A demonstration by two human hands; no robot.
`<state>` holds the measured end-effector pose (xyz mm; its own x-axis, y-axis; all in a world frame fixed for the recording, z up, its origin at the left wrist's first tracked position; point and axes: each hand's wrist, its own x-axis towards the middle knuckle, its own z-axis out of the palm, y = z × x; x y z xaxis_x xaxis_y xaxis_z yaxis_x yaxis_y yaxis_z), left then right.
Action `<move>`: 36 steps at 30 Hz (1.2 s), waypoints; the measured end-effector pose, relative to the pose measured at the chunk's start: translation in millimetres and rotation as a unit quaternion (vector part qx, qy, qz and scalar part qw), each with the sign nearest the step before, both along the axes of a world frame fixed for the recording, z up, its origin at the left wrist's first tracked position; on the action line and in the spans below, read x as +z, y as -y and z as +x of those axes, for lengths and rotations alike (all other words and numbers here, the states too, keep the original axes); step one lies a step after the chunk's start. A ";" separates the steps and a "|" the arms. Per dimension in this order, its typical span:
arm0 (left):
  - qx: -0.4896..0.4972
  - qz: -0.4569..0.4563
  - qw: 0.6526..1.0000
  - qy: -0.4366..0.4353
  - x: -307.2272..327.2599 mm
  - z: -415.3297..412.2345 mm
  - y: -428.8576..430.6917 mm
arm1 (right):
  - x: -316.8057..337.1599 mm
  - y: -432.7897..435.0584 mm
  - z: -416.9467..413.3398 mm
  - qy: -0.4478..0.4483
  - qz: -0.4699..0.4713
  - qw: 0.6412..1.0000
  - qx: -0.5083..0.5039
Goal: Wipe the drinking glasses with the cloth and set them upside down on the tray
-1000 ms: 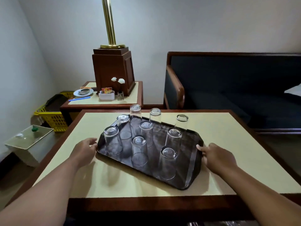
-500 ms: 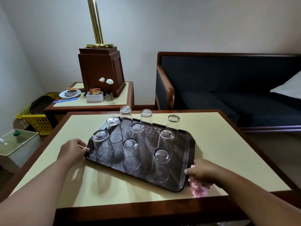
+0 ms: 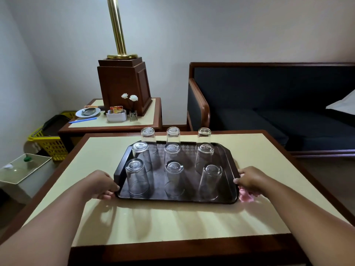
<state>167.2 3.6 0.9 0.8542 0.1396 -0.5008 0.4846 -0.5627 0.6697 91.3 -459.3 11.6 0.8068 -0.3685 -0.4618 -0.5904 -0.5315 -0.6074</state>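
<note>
- The tray [image 3: 121, 166] lies square on the worktop [image 3: 172, 217], its long axis running left to right, one short end at each hand.
- The left hand [image 3: 101, 184] curls its fingers round the near left corner. The right hand [image 3: 249, 179] grips the right rim, thumb on the edge, with the pink cloth [image 3: 245, 196] bunched under it.
- Nine glasses [image 3: 173, 179] stand mouth-down in three rows of three, so the wiping looks finished.
- Neither hand is nearer, so any lift or slide should stay level or the tall glasses may tip.
- The side table [image 3: 151, 120] and sofa [image 3: 269, 116] are well apart beyond the far edge, and nothing blocks the tray.
</note>
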 end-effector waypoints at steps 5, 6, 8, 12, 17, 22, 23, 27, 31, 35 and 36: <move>-0.011 0.004 1.000 -0.005 0.6 -6.0 10.2 | -5.1 2.0 5.5 0.070 0.082 0.991 -0.076; -0.002 0.005 1.000 0.003 -0.6 -5.6 10.8 | -3.9 1.2 5.7 0.074 0.085 0.991 -0.078; 0.016 -0.002 1.000 0.019 -3.4 -4.7 10.8 | -1.2 0.6 5.6 0.081 0.085 0.990 -0.080; 0.044 0.003 0.997 0.062 -7.5 3.1 12.8 | 4.6 -3.3 8.7 0.098 0.028 0.993 -0.066; 0.077 0.033 0.990 0.113 -10.5 20.3 20.6 | -0.4 -7.8 27.3 0.071 -0.010 0.991 -0.117; 0.093 0.046 0.986 0.132 -14.5 36.7 30.4 | -7.8 -14.3 48.8 0.101 -0.036 0.984 -0.143; 0.095 0.059 0.984 0.140 -15.8 38.9 32.6 | -8.8 -15.3 53.0 0.110 -0.046 0.982 -0.149; 0.096 0.090 0.978 0.160 -17.7 46.8 39.5 | -8.3 -16.4 65.0 0.126 -0.079 0.977 -0.151; 0.099 0.097 0.978 0.156 -20.8 54.7 39.9 | -9.1 -17.1 70.4 0.133 -0.077 0.977 -0.147; 0.085 0.092 0.979 0.163 -20.2 52.3 39.1 | -4.6 -14.8 65.1 0.143 -0.072 0.978 -0.132; 0.085 0.092 0.980 0.156 -18.8 50.4 39.8 | -4.5 -14.8 60.6 0.139 -0.066 0.980 -0.129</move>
